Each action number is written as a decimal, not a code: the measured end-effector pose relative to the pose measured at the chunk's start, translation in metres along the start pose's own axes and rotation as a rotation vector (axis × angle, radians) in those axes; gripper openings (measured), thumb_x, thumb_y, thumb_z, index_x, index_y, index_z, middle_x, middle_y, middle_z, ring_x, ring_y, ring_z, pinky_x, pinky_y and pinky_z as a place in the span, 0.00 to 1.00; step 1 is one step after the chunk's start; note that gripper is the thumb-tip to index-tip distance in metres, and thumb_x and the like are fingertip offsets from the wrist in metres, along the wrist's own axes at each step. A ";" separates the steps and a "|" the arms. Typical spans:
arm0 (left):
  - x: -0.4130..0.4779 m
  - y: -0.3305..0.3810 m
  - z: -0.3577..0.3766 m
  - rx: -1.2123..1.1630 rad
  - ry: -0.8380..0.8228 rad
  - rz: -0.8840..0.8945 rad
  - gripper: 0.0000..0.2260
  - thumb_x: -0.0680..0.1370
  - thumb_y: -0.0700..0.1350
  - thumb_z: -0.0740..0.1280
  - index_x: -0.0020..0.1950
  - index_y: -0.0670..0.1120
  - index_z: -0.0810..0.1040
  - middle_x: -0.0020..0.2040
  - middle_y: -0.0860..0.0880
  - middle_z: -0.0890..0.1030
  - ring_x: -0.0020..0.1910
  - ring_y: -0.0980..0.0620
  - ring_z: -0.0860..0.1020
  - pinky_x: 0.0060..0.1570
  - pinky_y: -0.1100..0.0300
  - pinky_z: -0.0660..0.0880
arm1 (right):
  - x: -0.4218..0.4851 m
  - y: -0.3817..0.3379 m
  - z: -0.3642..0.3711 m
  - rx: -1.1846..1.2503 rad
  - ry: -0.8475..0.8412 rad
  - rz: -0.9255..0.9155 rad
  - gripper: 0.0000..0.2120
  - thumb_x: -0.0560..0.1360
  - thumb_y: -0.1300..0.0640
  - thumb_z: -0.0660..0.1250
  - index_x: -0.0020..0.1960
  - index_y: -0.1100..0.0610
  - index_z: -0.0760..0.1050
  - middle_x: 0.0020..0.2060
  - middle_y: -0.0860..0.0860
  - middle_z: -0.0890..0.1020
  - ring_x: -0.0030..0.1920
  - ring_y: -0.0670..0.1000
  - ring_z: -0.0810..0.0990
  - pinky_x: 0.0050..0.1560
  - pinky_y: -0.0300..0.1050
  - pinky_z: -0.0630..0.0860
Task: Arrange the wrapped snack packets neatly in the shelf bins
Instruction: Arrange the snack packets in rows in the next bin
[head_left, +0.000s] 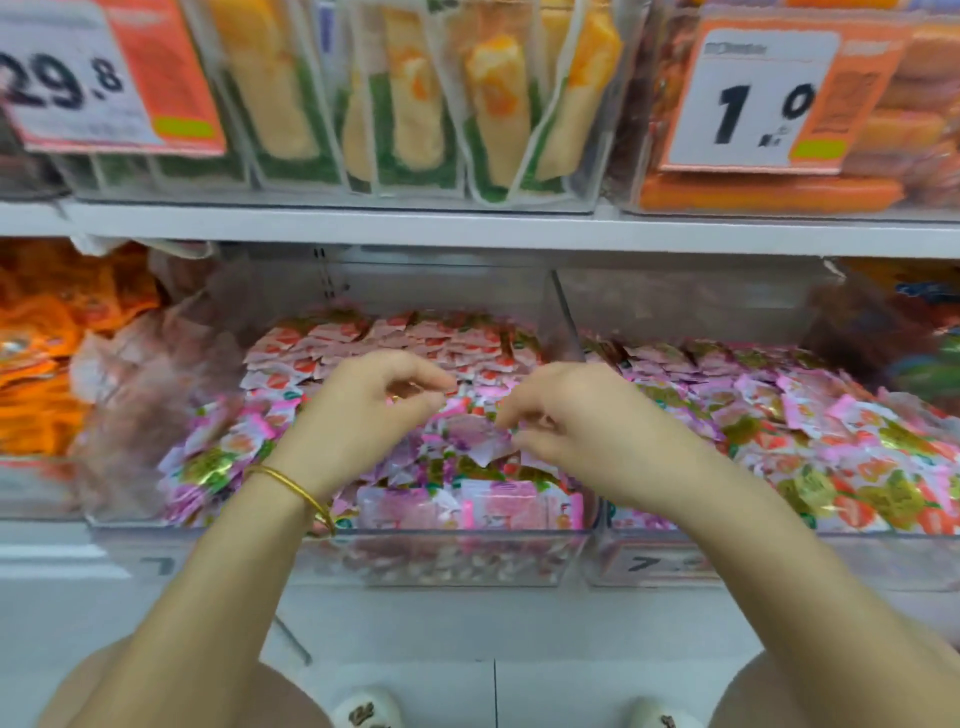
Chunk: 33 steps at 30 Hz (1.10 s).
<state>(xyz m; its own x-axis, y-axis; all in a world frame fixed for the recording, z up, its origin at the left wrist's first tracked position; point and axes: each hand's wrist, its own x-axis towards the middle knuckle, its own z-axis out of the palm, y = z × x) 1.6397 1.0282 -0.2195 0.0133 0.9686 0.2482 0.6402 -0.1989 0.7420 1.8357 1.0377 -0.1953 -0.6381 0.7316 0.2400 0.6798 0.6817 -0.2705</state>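
While packets (415, 332) beyond the fingers (426, 376) stand in neat rows, those beneath lie jumbled in the bin (467, 564); right hand (587, 431) pinches a pink packet (480, 441), left hand (363, 410) curls, grasp indiscernible. Seemingly half remains.

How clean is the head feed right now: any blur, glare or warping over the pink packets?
Head view: soft blur throughout, so what the left hand and right hand grip is unreadable; light even, no hard shadows; sheen on the clear bin front; wide-angle bowing along the shelf edge.
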 end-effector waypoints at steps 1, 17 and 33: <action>-0.003 -0.001 -0.001 0.026 -0.061 0.010 0.06 0.74 0.41 0.69 0.44 0.53 0.81 0.41 0.58 0.79 0.38 0.63 0.76 0.35 0.74 0.69 | 0.003 -0.003 0.002 -0.089 -0.108 -0.003 0.07 0.73 0.53 0.67 0.49 0.52 0.81 0.46 0.50 0.82 0.50 0.52 0.78 0.50 0.47 0.74; -0.011 0.019 -0.007 -0.773 -0.371 -0.447 0.13 0.79 0.49 0.58 0.52 0.43 0.78 0.40 0.41 0.83 0.29 0.52 0.78 0.22 0.66 0.71 | 0.014 -0.014 0.017 0.317 0.292 -0.079 0.06 0.66 0.59 0.71 0.43 0.54 0.83 0.40 0.47 0.81 0.42 0.46 0.77 0.45 0.41 0.74; -0.008 -0.012 -0.025 -0.439 0.070 -0.289 0.15 0.77 0.36 0.63 0.64 0.45 0.70 0.47 0.48 0.77 0.41 0.52 0.76 0.42 0.56 0.76 | 0.017 -0.023 0.033 0.700 -0.043 0.238 0.07 0.74 0.61 0.68 0.38 0.55 0.73 0.27 0.45 0.75 0.28 0.42 0.71 0.30 0.35 0.68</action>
<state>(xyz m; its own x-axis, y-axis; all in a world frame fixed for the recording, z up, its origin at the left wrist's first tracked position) 1.6131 1.0194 -0.2146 -0.1769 0.9839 0.0248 0.2279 0.0164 0.9735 1.7969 1.0343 -0.2158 -0.5256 0.8481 0.0675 0.4216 0.3286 -0.8452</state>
